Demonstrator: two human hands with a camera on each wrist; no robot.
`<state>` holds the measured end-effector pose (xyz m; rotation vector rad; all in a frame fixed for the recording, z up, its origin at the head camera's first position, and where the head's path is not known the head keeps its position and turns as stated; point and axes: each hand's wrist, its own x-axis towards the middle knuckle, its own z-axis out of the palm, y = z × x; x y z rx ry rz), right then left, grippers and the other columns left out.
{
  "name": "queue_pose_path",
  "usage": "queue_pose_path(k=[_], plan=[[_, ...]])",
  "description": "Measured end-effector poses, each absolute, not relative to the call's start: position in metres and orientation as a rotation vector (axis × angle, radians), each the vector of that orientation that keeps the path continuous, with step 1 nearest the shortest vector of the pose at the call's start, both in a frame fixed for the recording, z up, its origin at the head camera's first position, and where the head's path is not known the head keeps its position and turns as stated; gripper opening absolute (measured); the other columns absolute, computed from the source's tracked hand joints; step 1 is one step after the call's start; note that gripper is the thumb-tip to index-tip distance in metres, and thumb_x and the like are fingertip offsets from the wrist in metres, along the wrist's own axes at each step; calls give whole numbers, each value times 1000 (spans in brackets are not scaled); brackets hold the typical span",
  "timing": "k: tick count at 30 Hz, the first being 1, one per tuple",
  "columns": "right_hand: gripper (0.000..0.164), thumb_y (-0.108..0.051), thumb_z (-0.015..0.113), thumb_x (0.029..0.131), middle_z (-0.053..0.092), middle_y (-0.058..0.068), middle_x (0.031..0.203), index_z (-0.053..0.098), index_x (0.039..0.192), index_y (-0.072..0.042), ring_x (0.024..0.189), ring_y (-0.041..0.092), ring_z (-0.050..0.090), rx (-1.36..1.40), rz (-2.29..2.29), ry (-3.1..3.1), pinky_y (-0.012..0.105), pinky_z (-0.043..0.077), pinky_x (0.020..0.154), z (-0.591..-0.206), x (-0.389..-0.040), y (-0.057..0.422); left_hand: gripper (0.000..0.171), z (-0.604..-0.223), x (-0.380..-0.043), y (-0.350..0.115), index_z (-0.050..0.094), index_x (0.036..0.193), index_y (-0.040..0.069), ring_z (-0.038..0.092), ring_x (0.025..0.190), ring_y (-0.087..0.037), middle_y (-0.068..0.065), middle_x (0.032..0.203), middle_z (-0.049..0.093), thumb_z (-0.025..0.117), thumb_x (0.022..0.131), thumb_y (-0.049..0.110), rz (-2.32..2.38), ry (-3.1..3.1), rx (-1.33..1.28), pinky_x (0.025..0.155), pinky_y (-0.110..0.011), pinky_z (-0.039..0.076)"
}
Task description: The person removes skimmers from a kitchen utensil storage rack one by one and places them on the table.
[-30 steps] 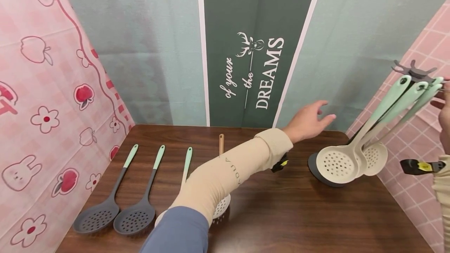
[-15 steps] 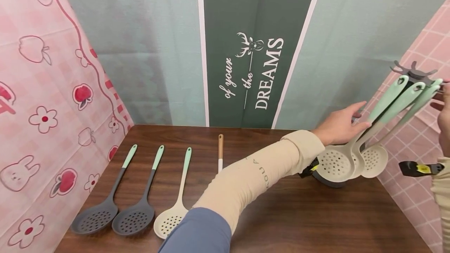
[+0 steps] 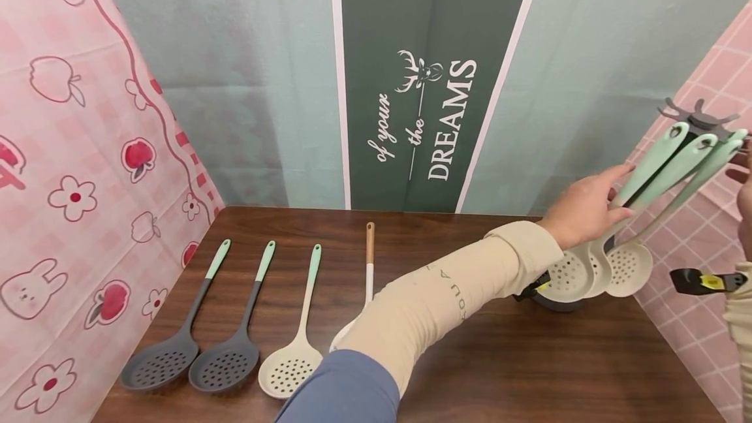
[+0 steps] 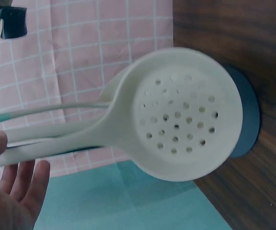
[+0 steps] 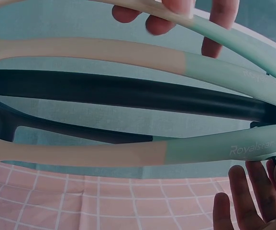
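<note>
A dark rotating utensil rack (image 3: pixel 699 121) stands at the table's right end, with several pale slotted skimmers hanging by mint handles. My left hand (image 3: pixel 578 213) grips the handle of the nearest skimmer (image 4: pixel 190 108) below its mint part; the left wrist view shows the thumb on one side and fingers on the other. At the top of the rack, my right hand (image 5: pixel 255 206) has thumb and index finger at a dark hook tip, beside the end of a mint handle (image 5: pixel 219 143) marked Royalstar. A dark slotted utensil (image 5: pixel 80 129) hangs behind that handle.
On the brown table (image 3: pixel 470 358) lie two dark skimmers (image 3: pixel 158 364) (image 3: pixel 226 364), a cream skimmer (image 3: pixel 290 367) and a wooden-ended utensil (image 3: pixel 369 247) partly under the left sleeve. Cloth walls enclose the back and sides. The rack's round base (image 4: pixel 245 110) sits near the right edge.
My left hand has reached rightward across the table to the rack and taken hold of the nearest skimmer's handle. My right hand has stayed at the top of the rack.
</note>
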<state>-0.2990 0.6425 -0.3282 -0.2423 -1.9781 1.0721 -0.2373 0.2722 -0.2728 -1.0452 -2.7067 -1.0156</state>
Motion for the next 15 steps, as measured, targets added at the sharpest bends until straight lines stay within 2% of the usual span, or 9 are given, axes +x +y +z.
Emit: queue_pose_path(k=[2, 5, 7, 11, 15], plan=[[40, -33, 34, 112, 58, -17, 130, 49, 149, -28, 112, -6, 53, -240, 1022, -1996, 14, 39, 99, -329, -298, 643, 75, -273, -235, 273, 31, 158, 39, 55, 96, 14, 25, 109, 63, 72, 95, 40, -979, -2710, -1014, 82, -5, 39], [39, -35, 39, 111, 60, -17, 125, 52, 146, -27, 108, -6, 56, -244, 1089, -1956, 11, 40, 91, -327, -301, 644, 76, -275, -234, 274, 30, 158, 41, 53, 95, 13, 26, 107, 61, 72, 95, 39, -969, -2703, -990, 80, -5, 39], [39, -35, 37, 111, 59, -17, 126, 51, 147, -27, 107, -7, 55, -258, 1091, -1966, 11, 39, 94, -328, -300, 645, 76, -276, -234, 273, 28, 159, 42, 53, 94, 13, 25, 104, 60, 71, 96, 38, -974, -2696, -993, 79, -5, 39], [42, -31, 29, 113, 55, -15, 138, 45, 151, -30, 116, -6, 50, -250, 994, -2032, 16, 35, 103, -332, -296, 646, 78, -278, -235, 272, 25, 160, 42, 52, 93, 11, 22, 100, 58, 70, 97, 37, -1000, -2658, -1015, 81, -6, 39], [41, -31, 31, 112, 56, -13, 137, 48, 149, -28, 118, -4, 51, -233, 1041, -2005, 16, 35, 101, -330, -296, 645, 80, -278, -236, 270, 20, 161, 44, 51, 94, 10, 20, 98, 57, 69, 98, 37, -995, -2631, -1016, 83, -7, 40]])
